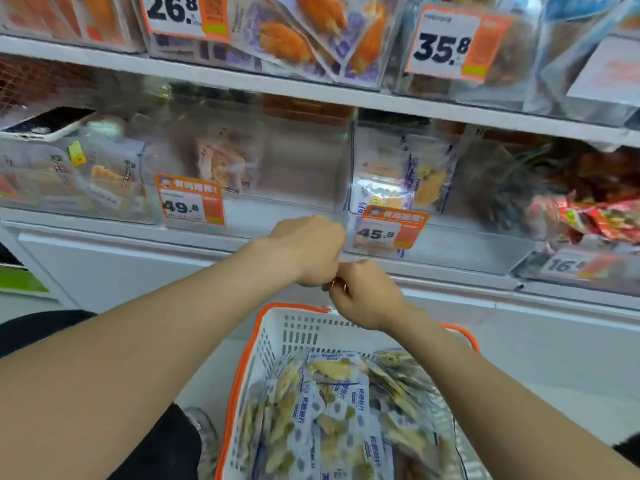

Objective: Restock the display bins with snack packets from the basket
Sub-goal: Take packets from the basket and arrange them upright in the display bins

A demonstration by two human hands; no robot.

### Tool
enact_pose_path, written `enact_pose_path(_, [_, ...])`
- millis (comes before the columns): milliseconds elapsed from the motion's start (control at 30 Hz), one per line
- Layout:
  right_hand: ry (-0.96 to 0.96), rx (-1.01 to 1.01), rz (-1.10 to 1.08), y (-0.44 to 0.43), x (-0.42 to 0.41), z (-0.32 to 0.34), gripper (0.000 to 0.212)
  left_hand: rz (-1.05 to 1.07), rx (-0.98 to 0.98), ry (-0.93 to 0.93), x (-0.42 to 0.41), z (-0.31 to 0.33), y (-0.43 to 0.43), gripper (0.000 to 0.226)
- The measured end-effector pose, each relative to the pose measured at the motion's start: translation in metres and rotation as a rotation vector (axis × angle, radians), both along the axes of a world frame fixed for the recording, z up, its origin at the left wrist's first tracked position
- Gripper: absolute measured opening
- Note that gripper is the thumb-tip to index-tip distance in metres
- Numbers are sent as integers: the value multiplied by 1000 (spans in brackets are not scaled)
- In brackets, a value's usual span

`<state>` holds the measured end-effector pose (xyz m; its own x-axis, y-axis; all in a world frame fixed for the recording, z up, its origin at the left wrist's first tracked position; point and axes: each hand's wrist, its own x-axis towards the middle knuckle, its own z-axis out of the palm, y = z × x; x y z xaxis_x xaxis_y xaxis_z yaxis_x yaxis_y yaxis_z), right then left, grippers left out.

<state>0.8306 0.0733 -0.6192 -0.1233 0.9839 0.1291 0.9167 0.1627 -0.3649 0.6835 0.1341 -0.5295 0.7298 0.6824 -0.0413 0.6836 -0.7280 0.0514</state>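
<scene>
A white basket with an orange rim (pixel 277 336) sits low in front of me, holding several white-and-blue snack packets (pixel 334 403). Above it my left hand (pixel 308 251) and my right hand (pixel 367 299) meet, both with curled fingers. A small brown ring-like thing (pixel 337 284) shows where they touch, at my right hand's fingertips. Neither hand holds a packet. Behind the hands stand two clear display bins. The bin tagged 49.8 (pixel 298 174) has a few packets at its back. Matching white-and-blue packets (pixel 427 174) fill part of the bin tagged 45.8 (pixel 450 244).
A phone (pixel 48 124) lies on the left bin's packets. Red packets (pixel 602 220) fill the right bin. An upper shelf (pixel 242 81) carries more bins with tags 26.8 and 35.8. The white cabinet front (pixel 121 271) stands below the bins. My knee (pixel 166 441) is left of the basket.
</scene>
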Motion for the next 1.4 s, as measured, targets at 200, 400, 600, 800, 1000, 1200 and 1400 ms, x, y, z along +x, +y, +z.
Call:
enact_pose_path(200, [-122,-390,-66,-41,32,-55,34,-187,-132,353,26,-53,-22,25])
enact_pose_path(400, [-357,-763,66,-69,23,-131,24,-271,-225,513,39,-88,-36,32])
enact_pose_path(600, [-189,-894,-119,-84,19,-165,39,-289,-233,634,47,-106,-54,29])
enact_pose_path(800, [385,-849,-627,-90,7,-180,27,-286,-202,618,51,-107,-51,32])
enact_pose_path(1000, [539,-807,-790,-89,7,-172,48,-290,-189,600,52,-104,-47,30])
enact_pose_path(1200, [257,-674,-520,-69,28,-95,17,-262,-232,611,54,-95,-45,38])
enact_pose_path(1400, [137,-591,-194,-59,48,-3,29,-225,-353,459,57,-70,-31,56])
